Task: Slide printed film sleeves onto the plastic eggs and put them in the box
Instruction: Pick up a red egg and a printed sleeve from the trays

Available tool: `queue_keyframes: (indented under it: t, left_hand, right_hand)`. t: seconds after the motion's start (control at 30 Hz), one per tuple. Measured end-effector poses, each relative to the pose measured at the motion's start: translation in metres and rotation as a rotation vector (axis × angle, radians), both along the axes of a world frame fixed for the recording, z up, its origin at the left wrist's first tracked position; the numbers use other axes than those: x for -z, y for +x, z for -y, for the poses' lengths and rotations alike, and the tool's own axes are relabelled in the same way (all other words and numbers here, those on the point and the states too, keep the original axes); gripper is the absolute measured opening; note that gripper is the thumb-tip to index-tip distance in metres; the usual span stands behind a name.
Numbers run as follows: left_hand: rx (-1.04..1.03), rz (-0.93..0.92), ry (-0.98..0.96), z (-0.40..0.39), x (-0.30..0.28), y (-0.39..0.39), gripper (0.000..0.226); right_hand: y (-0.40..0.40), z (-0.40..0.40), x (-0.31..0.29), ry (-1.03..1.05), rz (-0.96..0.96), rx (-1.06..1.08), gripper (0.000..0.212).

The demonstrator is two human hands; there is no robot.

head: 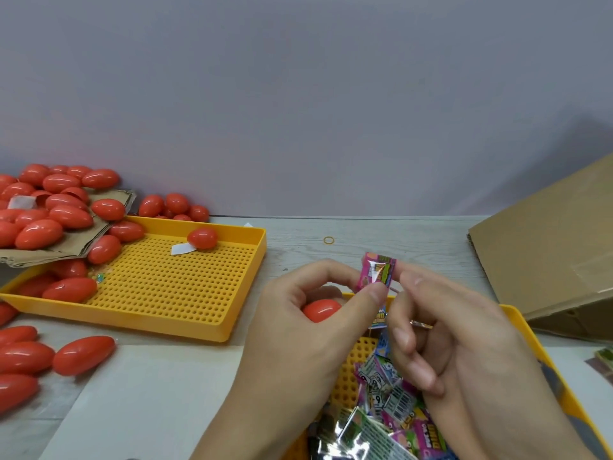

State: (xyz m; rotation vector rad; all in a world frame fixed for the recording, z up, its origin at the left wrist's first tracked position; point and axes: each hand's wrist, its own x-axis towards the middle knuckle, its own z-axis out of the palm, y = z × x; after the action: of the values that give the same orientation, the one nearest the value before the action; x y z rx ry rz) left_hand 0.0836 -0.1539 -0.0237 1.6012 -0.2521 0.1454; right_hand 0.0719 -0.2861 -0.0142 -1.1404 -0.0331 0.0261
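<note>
Item: sleeving station, one worker, mid-cycle.

Left hand (298,313): fingers curled round one red plastic egg (321,310), which sits in the hollow of the palm; the thumb and forefinger also pinch the near edge of a film sleeve (376,273).

Right hand (441,330): fingertips pinch the opposite edge of the same sleeve, the remaining fingers loosely curled beneath.

Film sleeve: pink printed, held upright between the two hands, just above the egg at its 1 o'clock. It appears partly opened at the top, though the glare on the film makes this uncertain.

Sleeve stock (381,413): loose heap in the near yellow tray (517,318), at 6 o'clock from the hands.

Egg stock: second yellow perforated tray (185,293) at 9 o'clock, holding a few eggs; a larger pile of red eggs (49,210) on torn cardboard at 10 o'clock; more loose eggs (33,360) on the table at 8 o'clock.

Box (547,247): brown cardboard, at 2 o'clock, well apart from the hands.

Also present: rubber band (328,240) on the table at 12 o'clock.

Step in hand, by judgement: opening the flat sleeve into a tube, egg not yet inserted.

Next move calls for: spreading the sleeve mouth fully, turning the egg's narrow end to it, and drawing the film down evenly without creasing.
</note>
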Motion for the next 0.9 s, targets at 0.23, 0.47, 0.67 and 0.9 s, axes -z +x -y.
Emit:
queue_keyframes:
  t: [0.23, 0.47, 0.67, 0.9]
  left_hand:
    - [0.063, 0.008, -0.051, 0.0009, 0.0030, 0.0000, 0.017]
    - [0.059, -0.092, -0.279, -0.0048, 0.0034, 0.0059, 0.035]
    - [-0.039, -0.046, -0.237, -0.0054, 0.0080, 0.0068, 0.014]
    - [0.059, -0.120, -0.304, -0.0060, 0.0064, 0.0051, 0.026]
  right_hand:
    - [-0.0006, -0.0004, 0.0006, -0.061, 0.081, 0.072, 0.030]
    - [-0.0035, -0.0046, 0.0022, -0.437, 0.192, 0.105, 0.026]
    - [-0.0035, -0.0051, 0.0000, -0.453, 0.159, 0.145, 0.025]
    - [0.0017, -0.0006, 0.0073, -0.361, 0.121, 0.277, 0.022]
